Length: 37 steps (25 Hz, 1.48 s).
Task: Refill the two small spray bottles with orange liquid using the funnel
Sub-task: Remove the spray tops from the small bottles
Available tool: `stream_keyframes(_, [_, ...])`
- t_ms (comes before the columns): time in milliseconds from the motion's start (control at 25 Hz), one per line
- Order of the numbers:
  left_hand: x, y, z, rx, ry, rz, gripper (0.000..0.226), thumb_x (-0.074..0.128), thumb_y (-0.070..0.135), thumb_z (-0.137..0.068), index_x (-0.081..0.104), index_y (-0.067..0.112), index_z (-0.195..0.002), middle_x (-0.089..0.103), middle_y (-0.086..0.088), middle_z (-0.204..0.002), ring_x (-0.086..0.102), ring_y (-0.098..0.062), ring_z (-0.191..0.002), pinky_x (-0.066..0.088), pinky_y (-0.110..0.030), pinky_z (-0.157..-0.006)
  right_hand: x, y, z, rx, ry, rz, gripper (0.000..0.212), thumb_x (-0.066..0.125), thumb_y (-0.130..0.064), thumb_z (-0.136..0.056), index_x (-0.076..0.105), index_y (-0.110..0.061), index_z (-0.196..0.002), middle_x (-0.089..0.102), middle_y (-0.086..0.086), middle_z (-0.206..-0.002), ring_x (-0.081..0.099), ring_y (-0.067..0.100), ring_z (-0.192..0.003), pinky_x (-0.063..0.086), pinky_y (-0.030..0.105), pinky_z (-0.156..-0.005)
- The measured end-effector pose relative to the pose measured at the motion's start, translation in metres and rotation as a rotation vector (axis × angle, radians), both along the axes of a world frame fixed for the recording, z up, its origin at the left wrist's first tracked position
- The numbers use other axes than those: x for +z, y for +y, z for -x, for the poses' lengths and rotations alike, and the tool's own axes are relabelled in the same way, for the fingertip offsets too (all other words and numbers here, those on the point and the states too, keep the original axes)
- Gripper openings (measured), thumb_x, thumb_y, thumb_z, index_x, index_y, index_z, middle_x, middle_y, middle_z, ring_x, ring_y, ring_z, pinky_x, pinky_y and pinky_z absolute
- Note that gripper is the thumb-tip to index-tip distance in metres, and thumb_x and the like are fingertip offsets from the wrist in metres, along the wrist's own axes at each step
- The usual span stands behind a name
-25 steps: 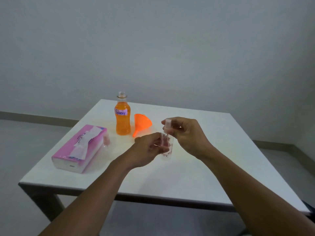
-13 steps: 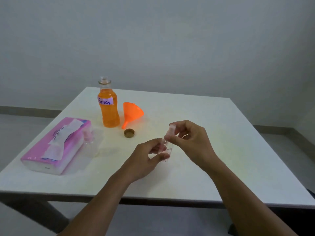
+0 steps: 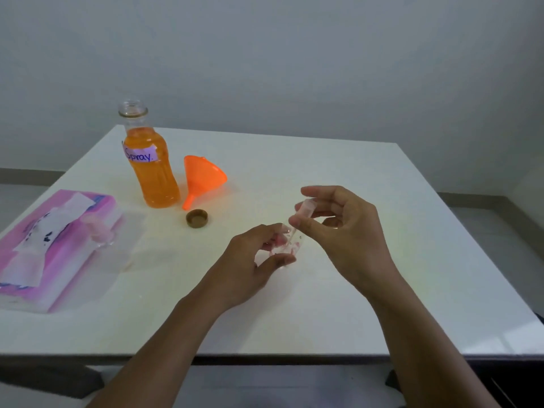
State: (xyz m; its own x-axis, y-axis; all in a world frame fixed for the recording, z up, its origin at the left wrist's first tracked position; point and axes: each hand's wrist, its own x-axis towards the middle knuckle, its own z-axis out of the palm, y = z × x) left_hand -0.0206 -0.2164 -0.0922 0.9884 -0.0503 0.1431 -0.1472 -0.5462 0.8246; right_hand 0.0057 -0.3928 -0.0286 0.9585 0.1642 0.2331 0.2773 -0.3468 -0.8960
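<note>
My left hand [image 3: 253, 260] grips the body of a small clear spray bottle [image 3: 290, 245] just above the table's middle. My right hand [image 3: 344, 228] pinches the bottle's pale cap [image 3: 306, 209] at the top. A second small clear spray bottle with a pinkish top [image 3: 98, 232] stands beside the tissue pack at the left. An open bottle of orange liquid labelled "Spray" [image 3: 151, 169] stands at the far left, with an orange funnel [image 3: 203, 178] lying on its side next to it and a brown cap [image 3: 196, 218] in front.
A pink tissue pack [image 3: 50, 248] lies along the left edge of the white table [image 3: 382, 290]. A grey wall rises behind the table and the floor shows on both sides.
The view has dropped and come closer, bringing the brown cap into sight. Both hands stay on the small bottle and have tilted it, my right fingers shifting on its cap.
</note>
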Motion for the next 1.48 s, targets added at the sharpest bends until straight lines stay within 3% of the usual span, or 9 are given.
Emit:
stream_keyframes(160, [0.001,-0.004,0.001,-0.007,-0.02,0.019,0.04,0.065,0.052,-0.08,0.055,0.045,-0.119,0.063,0.026,-0.111,0.059,0.011,-0.102,0.042,0.001,-0.08,-0.009,-0.009,0.002,0.008,-0.02,0.096,0.072,0.084,-0.058,-0.069,0.053,-0.044,-0.132,0.067,-0.028,-0.112,0.064,-0.003,-0.106,0.053,0.017,-0.084])
stream_keyframes(360, [-0.004,-0.011,0.005,-0.003,-0.033,0.028,0.039,0.068,0.044,-0.084,0.057,0.039,-0.121,0.064,0.024,-0.111,0.06,0.007,-0.102,0.044,-0.004,-0.082,-0.018,-0.002,0.006,-0.14,-0.085,0.078,0.042,0.086,-0.048,-0.071,0.062,-0.047,-0.105,0.069,-0.026,-0.091,0.064,0.001,-0.092,0.055,0.023,-0.077])
stream_keyframes(480, [-0.005,-0.008,0.006,0.018,-0.03,0.059,0.044,0.068,0.044,-0.085,0.058,0.032,-0.126,0.065,0.02,-0.116,0.061,0.006,-0.104,0.045,-0.007,-0.086,-0.014,-0.004,0.003,-0.036,-0.037,0.045,0.047,0.084,-0.038,-0.079,0.061,-0.046,-0.12,0.071,-0.032,-0.099,0.064,-0.004,-0.104,0.052,0.025,-0.093])
stream_keyframes(600, [-0.005,-0.004,0.006,0.023,-0.026,0.039,0.044,0.065,0.05,-0.083,0.056,0.037,-0.125,0.063,0.023,-0.116,0.059,0.008,-0.103,0.043,-0.004,-0.081,-0.015,-0.001,0.002,0.064,0.02,0.079,0.061,0.08,-0.05,-0.08,0.053,-0.045,-0.135,0.071,-0.026,-0.114,0.062,-0.003,-0.115,0.047,0.024,-0.1])
stream_keyframes(760, [-0.004,-0.003,0.005,0.024,-0.036,0.017,0.039,0.067,0.047,-0.084,0.056,0.044,-0.121,0.061,0.027,-0.11,0.057,0.012,-0.102,0.041,0.0,-0.077,-0.017,0.007,0.004,-0.066,-0.053,0.065,0.046,0.086,-0.046,-0.072,0.066,-0.04,-0.113,0.071,-0.024,-0.098,0.067,0.0,-0.097,0.056,0.027,-0.089])
stream_keyframes(1040, [0.003,-0.003,0.01,0.012,-0.079,0.034,0.047,0.065,0.049,-0.081,0.057,0.035,-0.126,0.056,0.033,-0.111,0.057,0.015,-0.101,0.043,0.003,-0.073,-0.001,-0.002,0.005,0.107,-0.009,-0.261,0.031,0.075,-0.006,-0.088,0.069,-0.015,-0.117,0.079,0.0,-0.103,0.074,0.017,-0.103,0.058,0.041,-0.096])
stream_keyframes(1160, [0.003,-0.007,0.014,-0.023,-0.041,-0.007,0.045,0.067,0.048,-0.082,0.057,0.038,-0.124,0.044,0.047,-0.103,0.052,0.023,-0.097,0.047,-0.002,-0.073,0.009,-0.011,0.006,0.133,-0.028,-0.434,0.032,0.068,-0.007,-0.09,0.065,-0.009,-0.122,0.077,0.007,-0.108,0.073,0.021,-0.107,0.057,0.037,-0.097])
stream_keyframes(1360, [0.0,-0.017,0.016,-0.043,0.002,0.081,0.04,0.073,0.04,-0.082,0.058,0.035,-0.118,0.06,0.033,-0.105,0.057,0.017,-0.099,0.041,0.003,-0.076,0.026,-0.06,-0.009,0.094,-0.019,-0.885,0.035,0.063,-0.005,-0.092,0.06,-0.004,-0.127,0.069,0.01,-0.109,0.067,0.021,-0.105,0.052,0.032,-0.095])
stream_keyframes(1480, [-0.002,-0.034,0.01,-0.08,0.016,0.102,0.042,0.075,0.039,-0.082,0.059,0.032,-0.12,0.062,0.028,-0.112,0.058,0.017,-0.1,0.042,0.002,-0.078,0.025,-0.104,-0.025,-0.096,-0.034,-0.867,0.027,0.068,-0.006,-0.093,0.065,-0.005,-0.12,0.069,0.005,-0.096,0.066,0.016,-0.089,0.052,0.029,-0.087])
